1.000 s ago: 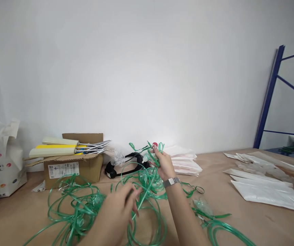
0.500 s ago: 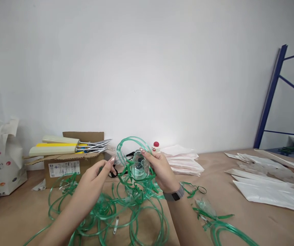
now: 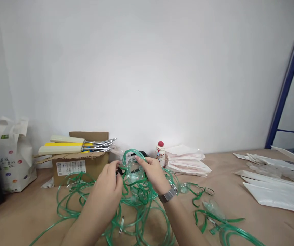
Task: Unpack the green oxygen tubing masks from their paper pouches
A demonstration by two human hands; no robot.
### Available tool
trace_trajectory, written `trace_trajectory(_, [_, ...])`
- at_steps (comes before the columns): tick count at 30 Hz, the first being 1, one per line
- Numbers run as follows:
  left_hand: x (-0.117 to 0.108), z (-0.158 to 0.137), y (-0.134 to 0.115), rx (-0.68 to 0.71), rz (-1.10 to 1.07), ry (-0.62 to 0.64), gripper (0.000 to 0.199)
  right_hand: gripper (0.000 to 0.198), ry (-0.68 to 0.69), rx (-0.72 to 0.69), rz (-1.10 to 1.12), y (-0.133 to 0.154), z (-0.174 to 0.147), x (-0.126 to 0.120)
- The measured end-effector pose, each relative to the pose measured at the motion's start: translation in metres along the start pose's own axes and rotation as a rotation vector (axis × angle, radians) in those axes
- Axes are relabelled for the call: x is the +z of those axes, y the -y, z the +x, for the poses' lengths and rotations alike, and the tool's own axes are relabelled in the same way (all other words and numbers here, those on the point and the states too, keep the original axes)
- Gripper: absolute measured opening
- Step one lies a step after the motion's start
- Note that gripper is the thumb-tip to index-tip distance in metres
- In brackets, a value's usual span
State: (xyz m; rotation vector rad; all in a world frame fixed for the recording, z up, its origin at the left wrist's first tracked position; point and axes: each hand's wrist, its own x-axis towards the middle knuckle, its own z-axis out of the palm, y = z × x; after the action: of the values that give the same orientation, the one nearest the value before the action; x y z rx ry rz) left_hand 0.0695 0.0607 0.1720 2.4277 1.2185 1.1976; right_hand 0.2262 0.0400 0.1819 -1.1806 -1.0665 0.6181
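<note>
My right hand (image 3: 154, 173) grips a clear oxygen mask (image 3: 134, 173) together with its looped green tubing (image 3: 134, 151), thumb on top. Close by on the left, my left hand (image 3: 109, 181) is closed with its back to me; its fingertips are mostly hidden, so I cannot make out what is in them. Beneath both hands spreads a tangle of green tubes (image 3: 143, 218) with straps and mask parts. A small white strip with a hole (image 3: 121, 225) lies among the loops.
Behind on the left stands a cardboard box (image 3: 71, 168) with long-handled tools across it, beside a white bag (image 3: 16, 167). A red-capped bottle (image 3: 160, 153) and stacked white papers (image 3: 185, 162) are at the wall. More tubing (image 3: 235, 232) and white pouches (image 3: 275, 191) lie right.
My left hand has moved right, nearer the mask, and turned its back toward me. The mask and coil in my right hand are slightly lower. The view has swung a little left.
</note>
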Motion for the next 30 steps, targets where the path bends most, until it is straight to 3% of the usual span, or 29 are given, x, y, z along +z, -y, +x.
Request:
trace_trajectory(2, [0.0,-0.004,-0.013,0.113,-0.03,-0.189,0.032,0.042,0.012,0.041,0.015,-0.003,0.001,0.001])
trace_trajectory(3, [0.002,-0.005,-0.018,0.179,-0.006,-0.202,0.031,0.042,0.02,0.063,0.021,-0.003,0.001,0.001])
trace_trajectory(5, [0.006,-0.005,-0.024,0.271,0.055,-0.061,0.029,0.042,0.07,0.125,0.079,-0.003,0.001,0.001])
trace_trajectory(8, [0.013,-0.001,-0.021,0.201,0.088,0.239,0.024,0.047,0.206,0.215,0.257,-0.001,0.003,-0.004])
trace_trajectory(10, [0.018,0.004,-0.012,0.133,0.085,0.345,0.026,0.049,0.252,0.23,0.32,-0.001,0.005,-0.008])
trace_trajectory(15, [0.033,0.008,0.014,0.031,0.1,0.521,0.02,0.045,0.178,0.186,0.235,-0.006,0.014,-0.019])
trace_trajectory(20, [0.046,0.001,0.034,-0.08,0.17,0.685,0.032,0.036,0.124,0.219,-0.013,-0.025,0.029,-0.035])
trace_trajectory(25, [0.068,0.004,0.058,-0.091,0.146,0.787,0.057,0.026,0.02,0.278,-0.448,-0.054,0.046,-0.058])
trace_trajectory(30, [0.09,0.007,0.073,-0.015,0.066,0.819,0.047,0.024,-0.185,0.1,-0.922,-0.053,0.048,-0.068])
